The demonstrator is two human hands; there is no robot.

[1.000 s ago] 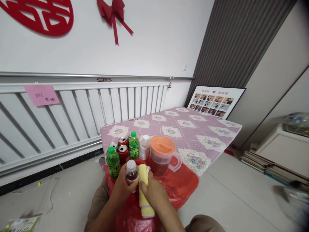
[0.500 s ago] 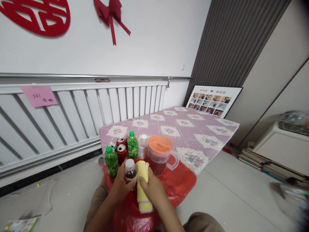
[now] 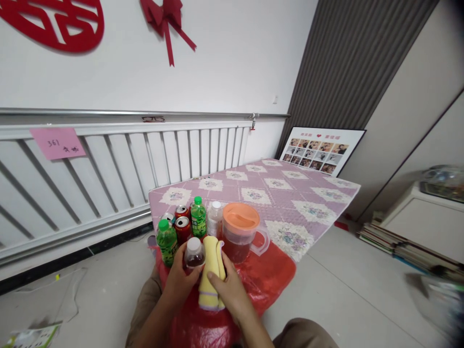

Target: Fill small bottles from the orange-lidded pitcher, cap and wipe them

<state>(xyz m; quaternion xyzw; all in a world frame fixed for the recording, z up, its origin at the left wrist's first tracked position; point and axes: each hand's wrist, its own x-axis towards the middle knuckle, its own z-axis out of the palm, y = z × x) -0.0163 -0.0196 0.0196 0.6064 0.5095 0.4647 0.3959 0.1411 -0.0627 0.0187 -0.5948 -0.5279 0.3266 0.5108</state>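
Single head-worn view: camera faces forward and down from above the near side of the pitcher (image 3: 239, 232), at close range.

Pretty packed up front: two green bottles (image 3: 199, 218), some red cans (image 3: 182, 229), a clear bottle (image 3: 215, 219) and the orange-lidded pitcher (image 3: 240, 233) basically wall off the far side. Bit of bare red plastic cover (image 3: 273, 273) to the pitcher's right, just past its handle, and the floral cloth (image 3: 277, 193) behind is wide open.
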